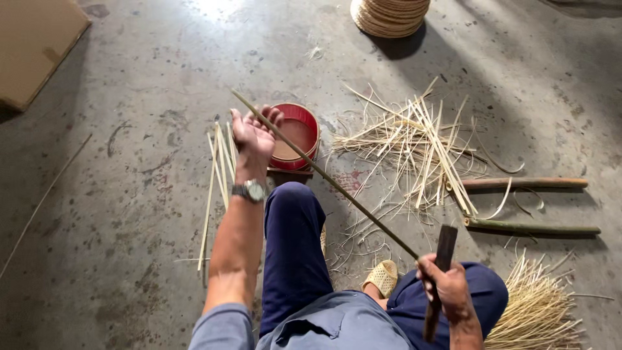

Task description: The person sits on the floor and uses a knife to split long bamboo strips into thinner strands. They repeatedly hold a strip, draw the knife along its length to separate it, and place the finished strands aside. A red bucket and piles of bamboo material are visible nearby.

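Observation:
My left hand [254, 135] is stretched forward with the fingers spread, and a long thin bamboo strip [324, 176] lies across its fingertips. The strip runs diagonally back to my right hand [446, 289]. That hand grips a dark flat-bladed knife [440, 269] held upright against the strip's near end. A wristwatch [250, 190] sits on my left wrist. My legs in blue trousers [293, 246] stretch out below, with a woven sandal [382, 277] between them.
A round red box [306, 124] stands on the concrete floor just past my left hand. Cut pale strips [221, 170] lie to its left, a loose heap of splints [421, 146] to the right, two green bamboo stalks [528, 205], a splint bundle [541, 311], a coiled basket [389, 14], cardboard [32, 45].

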